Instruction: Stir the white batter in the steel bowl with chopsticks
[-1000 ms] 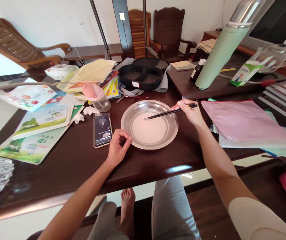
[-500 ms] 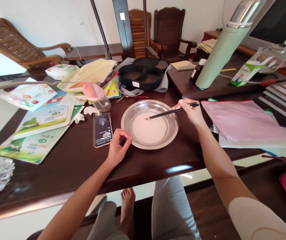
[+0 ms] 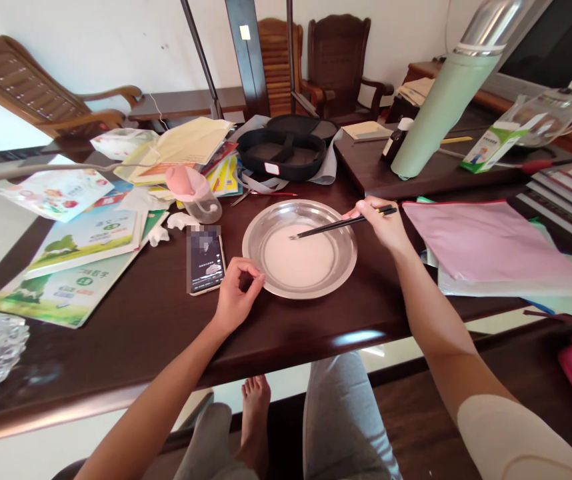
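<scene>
A round steel dish (image 3: 346,257) holding a white liquid sits in the middle of the dark wooden table (image 3: 156,320). My right hand (image 3: 385,223) is closed on black chopsticks (image 3: 333,226), their tips dipped into the white liquid at the far side of the dish. My left hand (image 3: 235,295) rests curled on the table against the dish's near left rim, thumb and fingers pinched together. A phone (image 3: 205,259) with a lit screen lies just left of that hand.
Books and papers (image 3: 81,247) cover the table's left side, with a pink-lidded cup (image 3: 193,192). A black divided tray (image 3: 283,152) sits behind the dish. A pink folder (image 3: 486,240), a green flask (image 3: 439,107) and a stack of books (image 3: 571,193) are to the right.
The chopstick tips shift very slightly within the white liquid. My left hand stays put.
</scene>
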Demonstrator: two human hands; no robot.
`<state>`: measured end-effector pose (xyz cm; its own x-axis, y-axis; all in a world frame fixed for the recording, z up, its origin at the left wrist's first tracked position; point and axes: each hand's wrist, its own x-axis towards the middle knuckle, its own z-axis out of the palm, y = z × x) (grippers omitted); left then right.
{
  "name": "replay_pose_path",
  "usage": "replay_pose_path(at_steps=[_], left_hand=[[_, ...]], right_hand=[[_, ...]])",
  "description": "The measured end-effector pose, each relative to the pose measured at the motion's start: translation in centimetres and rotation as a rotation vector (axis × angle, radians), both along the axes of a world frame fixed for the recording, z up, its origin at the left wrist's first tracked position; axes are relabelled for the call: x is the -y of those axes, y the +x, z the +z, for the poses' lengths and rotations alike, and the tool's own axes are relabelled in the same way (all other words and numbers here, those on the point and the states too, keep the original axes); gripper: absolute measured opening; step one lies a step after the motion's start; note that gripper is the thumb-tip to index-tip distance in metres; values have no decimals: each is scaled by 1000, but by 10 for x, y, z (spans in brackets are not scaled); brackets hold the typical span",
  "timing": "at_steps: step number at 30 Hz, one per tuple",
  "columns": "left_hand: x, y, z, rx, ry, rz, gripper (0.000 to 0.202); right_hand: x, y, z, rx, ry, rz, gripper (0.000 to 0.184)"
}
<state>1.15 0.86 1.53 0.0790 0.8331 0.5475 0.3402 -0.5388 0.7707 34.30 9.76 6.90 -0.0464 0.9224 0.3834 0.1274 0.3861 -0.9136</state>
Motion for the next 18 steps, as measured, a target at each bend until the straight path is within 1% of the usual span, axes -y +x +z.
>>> replay_pose_path(at_steps=[1,3,7,9,11,14,15,16,18], left_hand=[[0,0,0,2,8,-5,21],[0,0,0,3,21,-12,20],[1,0,-1,7,34,5,16],[0,-1,-2,-1,41,9,15],[0,-1,-2,-14,38,9,15],[0,-1,0,-6,22,5,17],[0,-1,1,3,16,-1,17],[0,0,1,16,13,-8,18],[0,0,2,45,3,-22,18]], right_hand=[[-1,3,-1,-26,9,-19,47],[-2,5,-4,-62,19,2,48],[3,-3,-3,-8,-4,158,47],[5,-9,0,32,-14,186,47],[4,-9,1,37,-4,135,46],[0,-2,0,-17,22,-2,45],[-1,1,-1,-41,26,-27,45],[-1,3,-2,-58,27,-31,46],[-1,5,-2,-59,25,20,46]])
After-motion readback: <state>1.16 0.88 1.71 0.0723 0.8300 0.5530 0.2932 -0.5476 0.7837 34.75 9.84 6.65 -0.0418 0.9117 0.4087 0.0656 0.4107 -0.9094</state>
